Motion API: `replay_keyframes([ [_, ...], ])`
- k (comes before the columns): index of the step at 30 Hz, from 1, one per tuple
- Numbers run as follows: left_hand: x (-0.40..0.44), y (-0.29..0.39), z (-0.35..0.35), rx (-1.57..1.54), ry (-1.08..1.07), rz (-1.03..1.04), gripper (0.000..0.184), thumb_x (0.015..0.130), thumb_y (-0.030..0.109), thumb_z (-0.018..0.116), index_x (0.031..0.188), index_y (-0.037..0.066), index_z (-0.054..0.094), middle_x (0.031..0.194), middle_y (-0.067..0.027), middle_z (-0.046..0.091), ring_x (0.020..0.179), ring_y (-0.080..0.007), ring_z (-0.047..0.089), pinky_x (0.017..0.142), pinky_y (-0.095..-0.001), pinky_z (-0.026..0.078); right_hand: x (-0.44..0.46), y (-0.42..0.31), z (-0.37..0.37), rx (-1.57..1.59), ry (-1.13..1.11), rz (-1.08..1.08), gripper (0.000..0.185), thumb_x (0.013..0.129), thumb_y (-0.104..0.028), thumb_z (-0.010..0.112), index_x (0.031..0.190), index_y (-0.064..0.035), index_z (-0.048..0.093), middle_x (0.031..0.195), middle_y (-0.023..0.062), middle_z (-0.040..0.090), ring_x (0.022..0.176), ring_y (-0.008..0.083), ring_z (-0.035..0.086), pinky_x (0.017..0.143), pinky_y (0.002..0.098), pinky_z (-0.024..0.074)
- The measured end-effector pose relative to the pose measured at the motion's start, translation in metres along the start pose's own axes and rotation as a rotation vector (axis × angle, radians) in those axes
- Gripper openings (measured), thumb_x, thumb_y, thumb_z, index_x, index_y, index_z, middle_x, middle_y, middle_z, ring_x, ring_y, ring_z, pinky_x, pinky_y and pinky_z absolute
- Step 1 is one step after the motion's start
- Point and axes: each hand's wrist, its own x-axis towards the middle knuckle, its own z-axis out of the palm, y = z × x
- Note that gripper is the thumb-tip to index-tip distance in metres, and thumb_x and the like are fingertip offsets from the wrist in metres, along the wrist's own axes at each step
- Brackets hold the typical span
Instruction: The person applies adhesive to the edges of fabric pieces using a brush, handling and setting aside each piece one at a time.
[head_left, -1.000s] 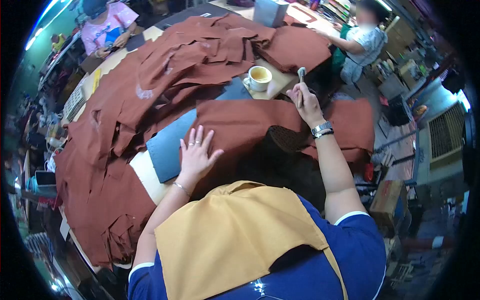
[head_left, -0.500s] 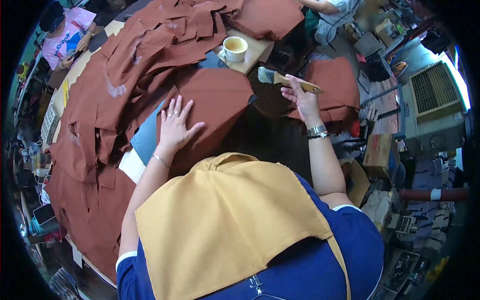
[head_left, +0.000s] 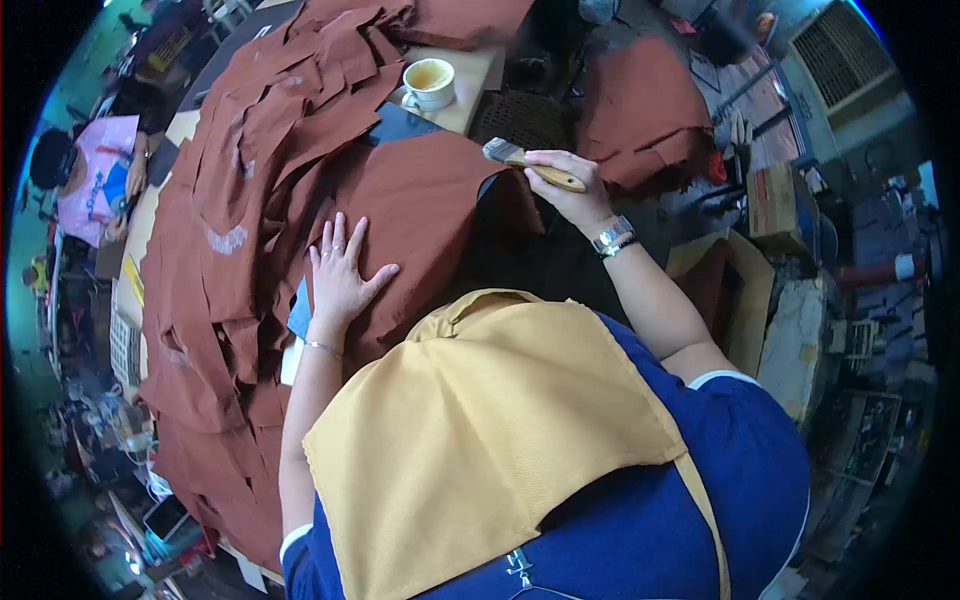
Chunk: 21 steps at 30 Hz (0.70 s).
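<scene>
My left hand [head_left: 344,280] lies flat with fingers spread on a reddish-brown fabric piece [head_left: 415,190]. Blue-grey sheet [head_left: 299,312] shows from under that piece, by my left wrist. My right hand [head_left: 570,185] grips the wooden handle of a flat paintbrush [head_left: 525,163]. Its bristles point left and sit over or near the piece's right edge; whether they touch cannot be made out. Beyond the piece stands a white cup [head_left: 429,84] with a cream-coloured coating inside.
Layered reddish-brown pieces [head_left: 215,240] are heaped along the table on the left. More are stacked at the right on a low support [head_left: 640,115]. A person in a pink shirt [head_left: 97,180] sits across the table. Cardboard boxes [head_left: 780,210] stand at the right.
The view has turned and shifted. My right hand has brought the brush lower and closer to the fabric piece's right edge. My left hand still rests flat on the piece.
</scene>
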Motion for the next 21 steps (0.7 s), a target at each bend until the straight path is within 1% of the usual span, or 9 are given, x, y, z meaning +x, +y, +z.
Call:
replay_keyframes([
  [3,0.001,-0.001,0.003,0.008,0.036,0.016,0.092,0.079,0.070,0.063,0.152,0.019,0.039,0.161,-0.0201,0.025,0.148,-0.0394,0.023,0.115,-0.0638,0.018,-0.011,0.007,0.013,0.008,-0.021,0.004,0.022,0.081,-0.010,0.077,0.103,-0.0066,0.073,0.104,0.0115,0.074,0.094,0.0256,0.072,0.083,0.0335,0.0571],
  [5,0.001,0.000,0.002,0.010,0.015,0.003,0.091,0.080,0.069,0.063,0.153,0.020,0.037,0.162,-0.0188,0.024,0.149,-0.0390,0.022,0.115,-0.0640,0.017,-0.019,0.007,0.021,0.016,-0.049,0.001,0.022,0.082,-0.012,0.077,0.103,-0.0069,0.073,0.104,0.0116,0.073,0.094,0.0257,0.072,0.083,0.0338,0.0571],
  [6,0.001,0.001,0.002,0.005,0.006,-0.002,0.090,0.081,0.068,0.063,0.153,0.020,0.036,0.162,-0.0179,0.023,0.149,-0.0383,0.020,0.116,-0.0640,0.017,-0.020,0.004,0.022,0.013,-0.057,-0.024,0.020,0.081,-0.011,0.076,0.100,-0.0062,0.073,0.102,0.0123,0.074,0.091,0.0259,0.072,0.081,0.0340,0.0572],
  [9,0.001,-0.001,0.002,0.006,0.003,0.001,0.089,0.082,0.066,0.063,0.154,0.021,0.035,0.163,-0.0166,0.022,0.150,-0.0378,0.020,0.115,-0.0644,0.017,-0.010,-0.004,0.002,-0.021,-0.154,0.043,0.017,0.079,-0.013,0.075,0.095,-0.0056,0.073,0.096,0.0130,0.074,0.086,0.0262,0.072,0.077,0.0344,0.0570],
  [11,0.002,-0.001,0.003,0.006,0.005,0.005,0.090,0.082,0.067,0.063,0.154,0.020,0.035,0.163,-0.0168,0.021,0.149,-0.0379,0.020,0.115,-0.0642,0.017,0.007,-0.011,-0.017,-0.111,-0.233,0.216,0.015,0.079,-0.019,0.072,0.089,-0.0076,0.074,0.085,0.0144,0.073,0.079,0.0269,0.072,0.071,0.0353,0.0564],
  [14,0.001,0.000,0.003,0.005,0.000,0.005,0.091,0.082,0.068,0.062,0.154,0.020,0.035,0.163,-0.0175,0.021,0.149,-0.0379,0.021,0.116,-0.0637,0.017,0.027,-0.006,-0.026,-0.250,-0.081,0.140,0.016,0.077,-0.021,0.073,0.088,-0.0098,0.075,0.080,0.0137,0.072,0.074,0.0293,0.072,0.066,0.0372,0.0567],
  [15,0.001,-0.001,0.003,0.004,0.002,0.004,0.091,0.082,0.068,0.062,0.154,0.020,0.035,0.163,-0.0174,0.021,0.149,-0.0378,0.020,0.116,-0.0639,0.017,0.033,-0.007,-0.024,-0.230,-0.087,0.194,0.017,0.077,-0.022,0.073,0.088,-0.0097,0.075,0.082,0.0146,0.072,0.075,0.0298,0.072,0.067,0.0374,0.0570],
  [19,0.001,0.002,0.003,0.021,0.000,-0.009,0.092,0.082,0.069,0.061,0.154,0.019,0.035,0.162,-0.0176,0.021,0.149,-0.0385,0.020,0.115,-0.0651,0.017,0.040,-0.013,0.007,-0.120,-0.160,0.131,0.017,0.078,-0.019,0.072,0.088,-0.0058,0.074,0.083,0.0163,0.072,0.077,0.0313,0.072,0.071,0.0368,0.0578],
  [21,0.001,0.006,0.007,0.051,0.012,-0.045,0.093,0.081,0.071,0.060,0.154,0.018,0.035,0.162,-0.0179,0.021,0.149,-0.0394,0.020,0.115,-0.0655,0.017,0.037,-0.013,0.019,-0.087,-0.204,0.081,0.016,0.077,-0.018,0.073,0.085,-0.0041,0.073,0.081,0.0170,0.071,0.077,0.0309,0.072,0.072,0.0360,0.0576],
])
